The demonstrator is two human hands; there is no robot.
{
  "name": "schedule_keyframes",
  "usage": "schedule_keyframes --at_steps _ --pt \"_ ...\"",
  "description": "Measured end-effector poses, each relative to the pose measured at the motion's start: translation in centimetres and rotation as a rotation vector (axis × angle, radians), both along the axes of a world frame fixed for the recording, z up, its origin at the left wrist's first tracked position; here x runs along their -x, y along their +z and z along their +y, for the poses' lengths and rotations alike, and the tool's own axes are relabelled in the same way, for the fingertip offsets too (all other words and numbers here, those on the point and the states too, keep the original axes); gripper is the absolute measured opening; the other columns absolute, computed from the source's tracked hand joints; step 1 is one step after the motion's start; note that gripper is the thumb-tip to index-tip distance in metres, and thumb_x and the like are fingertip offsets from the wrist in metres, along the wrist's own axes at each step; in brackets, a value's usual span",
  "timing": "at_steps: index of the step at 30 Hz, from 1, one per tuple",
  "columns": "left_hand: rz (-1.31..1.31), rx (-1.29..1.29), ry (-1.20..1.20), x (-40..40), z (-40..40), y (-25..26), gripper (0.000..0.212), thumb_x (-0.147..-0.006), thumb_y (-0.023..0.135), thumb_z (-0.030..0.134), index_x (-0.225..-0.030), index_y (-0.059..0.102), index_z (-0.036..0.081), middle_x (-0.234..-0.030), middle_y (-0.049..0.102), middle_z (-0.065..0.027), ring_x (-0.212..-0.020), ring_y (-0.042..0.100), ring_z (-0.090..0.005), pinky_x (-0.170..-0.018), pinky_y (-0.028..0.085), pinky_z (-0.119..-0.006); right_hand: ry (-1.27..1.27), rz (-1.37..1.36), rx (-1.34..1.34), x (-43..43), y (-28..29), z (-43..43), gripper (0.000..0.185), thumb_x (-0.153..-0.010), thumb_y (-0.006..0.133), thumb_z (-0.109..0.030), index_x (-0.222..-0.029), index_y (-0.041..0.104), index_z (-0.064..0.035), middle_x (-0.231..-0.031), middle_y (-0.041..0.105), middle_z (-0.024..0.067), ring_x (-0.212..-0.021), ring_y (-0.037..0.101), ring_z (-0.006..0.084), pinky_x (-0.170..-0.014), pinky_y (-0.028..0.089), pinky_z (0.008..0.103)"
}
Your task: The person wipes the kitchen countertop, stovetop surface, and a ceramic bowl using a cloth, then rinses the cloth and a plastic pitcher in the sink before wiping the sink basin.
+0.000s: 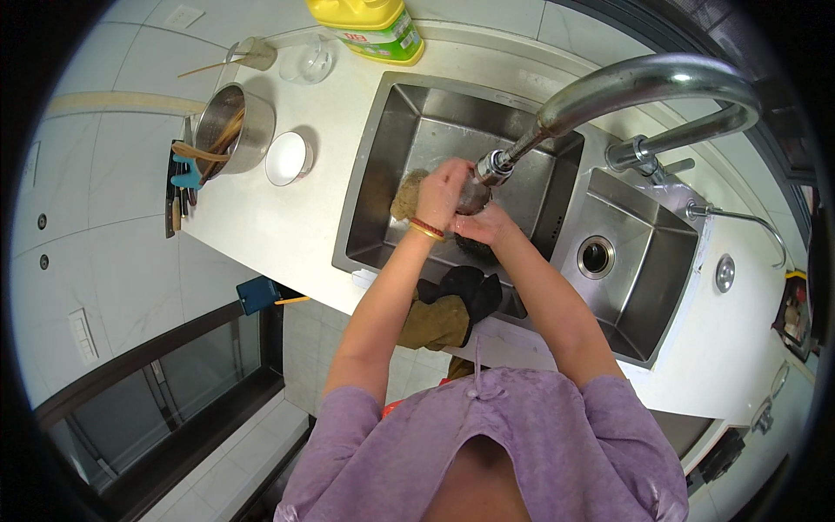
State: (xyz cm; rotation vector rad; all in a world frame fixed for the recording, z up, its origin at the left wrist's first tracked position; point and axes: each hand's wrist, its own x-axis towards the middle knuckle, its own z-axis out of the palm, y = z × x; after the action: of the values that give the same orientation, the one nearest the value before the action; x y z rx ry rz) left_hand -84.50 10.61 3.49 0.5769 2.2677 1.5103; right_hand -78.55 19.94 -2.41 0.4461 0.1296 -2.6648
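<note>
Over the large steel sink basin (443, 137), my left hand (446, 194) and my right hand (484, 224) hold a small rounded, see-through vessel (474, 197) between them, right under the faucet's spray head (493, 167). My fingers and the spray head hide part of it. A tan sponge or scrubber (408, 195) lies in the basin just left of my left hand. Below my right hand is a dark scouring pad or brush (475, 248), partly covered by my wrist. Black and olive cloths (437, 321) hang over the sink's front edge between my forearms.
On the counter at left stand a white bowl (286, 159), a steel pot with wooden utensils (261, 134), a glass bowl (306, 64) and knives in a rack (175, 196). A yellow detergent jug (375, 32) is behind. The curved faucet (652, 81) arches over the right side, above the smaller basin (642, 261).
</note>
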Motion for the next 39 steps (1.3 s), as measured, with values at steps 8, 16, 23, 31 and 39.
schedule_keyframes --at_steps 8,16,23,31,39 --pt "0.06 0.101 -0.01 -1.8 -4.9 0.1 0.035 -0.094 0.045 0.024 -0.12 0.053 0.002 -0.119 0.055 -0.0154 -0.108 0.053 -0.0259 -0.094 0.039 -0.032 -0.096 0.065 -0.898 0.9 -1.8 3.2 0.023 -0.082 0.056 -0.01 -0.104 0.058 -0.0012 -0.09 0.063 0.013 -0.085 0.063 0.0222 -0.076 0.051 0.0372" --pt "0.033 0.643 -0.492 -10.7 -13.2 2.2 0.058 -0.08 0.062 0.042 -0.125 0.05 0.008 -0.128 0.047 -0.02 -0.12 0.042 -0.0372 -0.1 0.033 -0.043 0.162 -0.065 -1.494 -2.0 0.4 4.8 0.03 -0.075 0.057 -0.007 -0.105 0.062 -0.0058 -0.083 0.063 0.0132 -0.069 0.064 0.0254 -0.05 0.051 0.0371" --pt "0.121 0.706 -0.553 -12.9 -12.4 5.3 0.087 -0.066 0.07 0.054 -0.137 0.037 0.017 -0.139 0.035 -0.0182 -0.126 0.035 -0.0367 -0.103 0.027 -0.049 0.341 0.187 -2.294 -5.1 6.0 6.8 0.036 -0.078 0.047 -0.016 -0.11 0.06 -0.0127 -0.096 0.062 0.0208 -0.081 0.062 0.0382 -0.074 0.05 0.0465" --pt "0.024 0.602 -0.446 -13.3 -10.9 3.8 0.044 -0.07 0.063 0.012 -0.112 0.055 0.005 -0.105 0.059 -0.0156 -0.1 0.052 -0.0357 -0.089 0.043 -0.043 0.425 0.282 -2.522 -3.4 6.1 8.5 0.024 -0.081 0.046 -0.013 -0.103 0.055 -0.0083 -0.091 0.062 0.0167 -0.075 0.064 0.0363 -0.065 0.051 0.0467" --pt "-0.265 0.22 -0.167 -13.5 -11.5 6.5 0.035 -0.078 0.063 0.008 -0.112 0.057 -0.001 -0.103 0.061 -0.0147 -0.093 0.059 -0.0286 -0.084 0.045 -0.031 0.066 -0.042 -2.385 -10.8 8.6 14.8 0.036 -0.079 0.047 -0.008 -0.115 0.052 -0.0126 -0.099 0.062 0.0198 -0.086 0.061 0.0389 -0.076 0.049 0.0459"
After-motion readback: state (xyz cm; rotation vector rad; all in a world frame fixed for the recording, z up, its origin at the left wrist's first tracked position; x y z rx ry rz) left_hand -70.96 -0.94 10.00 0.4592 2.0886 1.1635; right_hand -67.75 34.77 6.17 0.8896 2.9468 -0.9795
